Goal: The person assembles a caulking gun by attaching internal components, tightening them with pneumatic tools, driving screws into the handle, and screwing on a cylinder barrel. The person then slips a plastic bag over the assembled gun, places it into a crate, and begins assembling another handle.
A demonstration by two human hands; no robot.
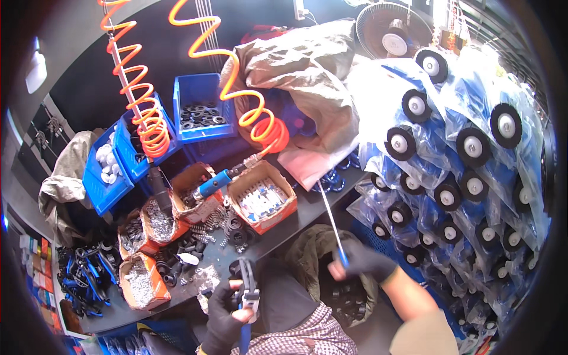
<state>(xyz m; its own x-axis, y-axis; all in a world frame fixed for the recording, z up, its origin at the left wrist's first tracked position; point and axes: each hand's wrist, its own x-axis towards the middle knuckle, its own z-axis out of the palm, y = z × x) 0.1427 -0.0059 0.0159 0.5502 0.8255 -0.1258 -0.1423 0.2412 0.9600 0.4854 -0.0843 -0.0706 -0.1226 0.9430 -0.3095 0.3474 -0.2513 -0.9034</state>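
Observation:
My left hand (222, 316), in a black fingerless glove, is closed around a clamp-like part (251, 296) with a black looped top, a silver metal body and a blue handle. It is held upright just off the bench's front edge. To the right, my right hand (370, 263), gloved the same way, grips the blue end of a long thin silver rod (329, 213). The rod slants up and left toward the bench edge, its tip by a pink sheet (307, 168). Below that hand, a cloth sack (302, 251) holds round black parts.
Open cartons (260, 219) of small metal parts stand on the bench (207, 266) among springs and black pieces. Blue bins (203, 133) are behind. Orange coiled hoses carry a blue air tool (214, 184). Bagged wheels (473, 148) pile at right; blue-black parts (86, 275) lie left.

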